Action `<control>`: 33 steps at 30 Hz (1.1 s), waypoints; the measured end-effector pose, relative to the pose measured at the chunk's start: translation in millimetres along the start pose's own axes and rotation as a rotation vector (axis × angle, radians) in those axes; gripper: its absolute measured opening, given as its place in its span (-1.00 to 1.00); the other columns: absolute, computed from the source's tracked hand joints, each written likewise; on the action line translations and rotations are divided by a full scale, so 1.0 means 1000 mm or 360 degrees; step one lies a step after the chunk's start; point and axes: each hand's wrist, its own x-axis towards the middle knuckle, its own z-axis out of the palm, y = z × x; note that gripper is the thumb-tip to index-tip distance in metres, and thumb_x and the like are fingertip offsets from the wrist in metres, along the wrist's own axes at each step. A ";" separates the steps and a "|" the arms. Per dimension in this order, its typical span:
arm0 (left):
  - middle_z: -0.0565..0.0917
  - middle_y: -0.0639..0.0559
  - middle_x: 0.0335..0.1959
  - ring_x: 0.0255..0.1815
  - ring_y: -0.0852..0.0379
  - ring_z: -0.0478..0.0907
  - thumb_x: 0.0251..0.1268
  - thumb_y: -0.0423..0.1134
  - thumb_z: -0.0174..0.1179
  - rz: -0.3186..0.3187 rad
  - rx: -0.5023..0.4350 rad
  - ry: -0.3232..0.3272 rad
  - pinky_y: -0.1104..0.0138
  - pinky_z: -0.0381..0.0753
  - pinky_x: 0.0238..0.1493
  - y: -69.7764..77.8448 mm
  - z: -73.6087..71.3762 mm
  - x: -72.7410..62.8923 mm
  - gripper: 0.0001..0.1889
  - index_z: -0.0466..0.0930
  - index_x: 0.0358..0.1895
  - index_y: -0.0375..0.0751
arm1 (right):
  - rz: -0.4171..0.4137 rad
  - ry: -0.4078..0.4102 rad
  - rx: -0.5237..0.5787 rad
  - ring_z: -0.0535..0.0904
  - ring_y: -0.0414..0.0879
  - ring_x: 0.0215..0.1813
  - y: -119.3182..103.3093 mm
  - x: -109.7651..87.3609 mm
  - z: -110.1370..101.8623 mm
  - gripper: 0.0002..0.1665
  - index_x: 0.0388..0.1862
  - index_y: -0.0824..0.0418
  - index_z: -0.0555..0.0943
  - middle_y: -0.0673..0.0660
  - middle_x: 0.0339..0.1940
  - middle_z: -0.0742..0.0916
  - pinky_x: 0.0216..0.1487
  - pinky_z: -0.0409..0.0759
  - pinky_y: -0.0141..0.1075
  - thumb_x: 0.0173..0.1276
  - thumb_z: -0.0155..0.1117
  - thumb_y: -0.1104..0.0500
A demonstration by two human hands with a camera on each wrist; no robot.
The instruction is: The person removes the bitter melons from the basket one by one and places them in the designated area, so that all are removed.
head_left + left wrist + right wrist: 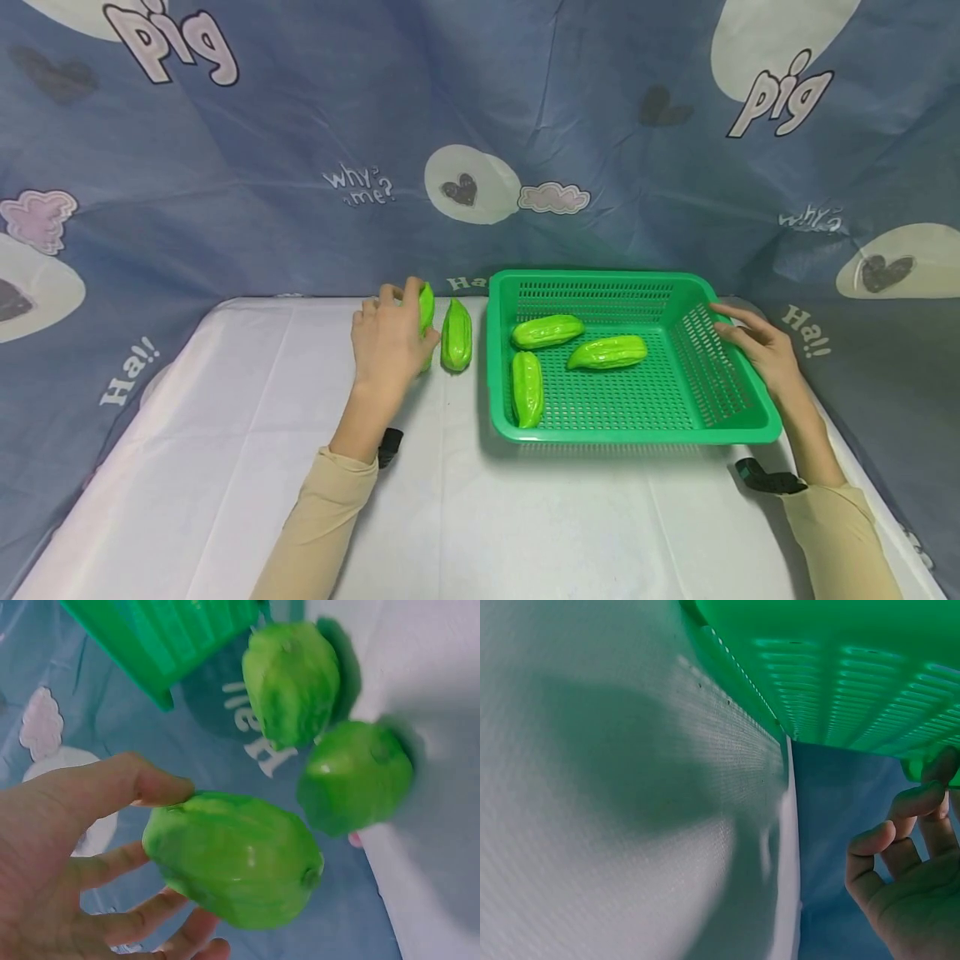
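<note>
In the left wrist view, my left hand [387, 337] grips a light-green ribbed bitter melon [236, 859] between thumb and fingers. Two more bitter melons lie close by on the white cloth: one [292, 682] nearer the basket, the other [354, 778] beside it. From the head view only one of these [456, 336] shows whole, upright between my left hand and the basket. My right hand [767, 350] holds the right rim of a green plastic basket [622, 436], fingers curled at the edge. Inside, toward its left, lie three bitter melons [528, 389].
A white cloth [570, 517] covers the table. Behind it hangs a blue printed curtain [420, 100], which also drops along both sides. The basket has slotted walls, and its left wall stands just right of the loose bitter melon.
</note>
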 end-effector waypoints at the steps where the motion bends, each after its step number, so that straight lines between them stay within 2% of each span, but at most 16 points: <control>1: 0.65 -0.41 0.23 0.01 -0.47 0.65 0.29 -0.15 0.49 -0.0016 -0.0003 0.0004 -0.18 0.66 0.01 -0.003 0.000 0.001 -0.28 0.45 0.49 -0.15 | -0.0004 0.0001 0.0001 0.59 -0.56 0.12 0.000 0.000 0.000 -0.46 0.61 -0.03 0.51 -0.54 0.26 0.56 0.10 0.49 -0.66 0.72 0.17 0.10; 5: 0.62 -0.45 0.20 0.02 -0.52 0.63 0.29 -0.19 0.51 -0.0066 -0.0032 0.0001 -0.24 0.65 0.02 -0.017 0.002 0.004 -0.32 0.49 0.46 -0.11 | -0.0020 0.0003 0.0009 0.59 -0.56 0.12 0.000 -0.001 0.001 -0.46 0.60 -0.02 0.51 -0.54 0.26 0.56 0.11 0.49 -0.66 0.71 0.18 0.10; 10: 0.58 -0.46 0.20 0.07 -0.53 0.61 0.36 -0.20 0.47 -0.0122 -0.0011 -0.0080 -0.27 0.63 0.09 -0.033 0.008 0.006 -0.41 0.54 0.43 -0.03 | -0.0018 0.0006 0.0018 0.59 -0.57 0.13 -0.001 -0.003 0.001 -0.46 0.60 -0.01 0.52 -0.54 0.28 0.55 0.12 0.49 -0.66 0.71 0.18 0.09; 16: 0.55 -0.52 0.21 0.06 -0.55 0.61 0.41 -0.19 0.40 -0.0169 0.0010 -0.0167 -0.29 0.64 0.09 -0.048 0.016 0.008 -0.40 0.50 0.48 -0.13 | -0.0015 0.0002 0.0023 0.59 -0.56 0.13 -0.002 -0.003 0.001 -0.46 0.60 -0.03 0.51 -0.53 0.27 0.55 0.12 0.49 -0.65 0.72 0.17 0.08; 20: 0.54 -0.58 0.20 0.03 -0.58 0.61 0.44 -0.19 0.36 -0.0169 -0.0002 -0.0190 -0.30 0.65 0.05 -0.052 0.021 0.009 -0.41 0.49 0.47 -0.24 | -0.0024 -0.0005 0.0024 0.59 -0.55 0.14 -0.002 -0.002 0.001 -0.46 0.61 -0.03 0.51 -0.53 0.27 0.56 0.12 0.48 -0.65 0.72 0.17 0.09; 25: 0.54 -0.61 0.21 0.02 -0.58 0.62 0.46 -0.19 0.34 -0.0181 -0.0003 -0.0244 -0.32 0.65 0.07 -0.055 0.026 0.010 -0.40 0.47 0.49 -0.28 | -0.0038 -0.0010 0.0042 0.59 -0.57 0.17 -0.001 -0.001 0.001 -0.46 0.60 0.01 0.51 -0.53 0.31 0.55 0.13 0.48 -0.66 0.72 0.17 0.10; 33: 0.51 -0.55 0.34 0.06 -0.56 0.65 0.61 -0.04 0.22 -0.0183 -0.0024 -0.0365 -0.32 0.66 0.11 -0.057 0.027 0.012 -0.44 0.45 0.52 -0.20 | -0.0073 -0.0013 0.0107 0.60 -0.57 0.18 -0.001 -0.002 0.002 -0.48 0.58 0.05 0.53 -0.51 0.34 0.56 0.14 0.49 -0.66 0.71 0.18 0.15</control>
